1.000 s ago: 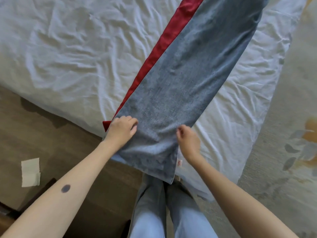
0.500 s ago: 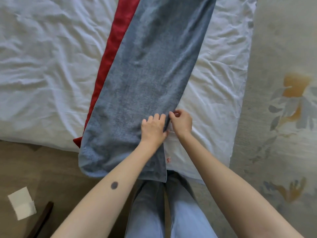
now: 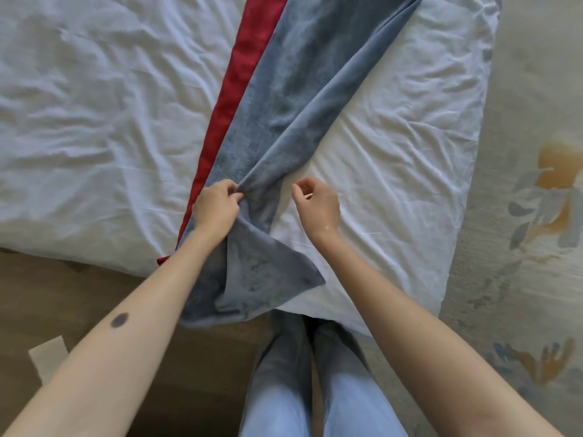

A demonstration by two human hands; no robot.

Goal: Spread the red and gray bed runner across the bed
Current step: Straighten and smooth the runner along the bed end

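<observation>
Left hand (image 3: 216, 206) pinching gathered gray edge of bed runner (image 3: 284, 121) lengthwise on bed (image 3: 394, 171); right hand (image 3: 317, 205) loosely curled, empty (just beside runner). Best drawn sideways, flattening fold.

Both forearms are bare, with no sleeves showing at all, and the left hand (image 3: 217, 206) and right hand (image 3: 317, 206) wear no rings or bands. A small dark oval mark (image 3: 119, 320) sits on the left forearm, toward 8 o'clock in the view. At 6 o'clock, two legs in light blue jeans (image 3: 315, 402) stand close together, the fabric pale and faded.
</observation>
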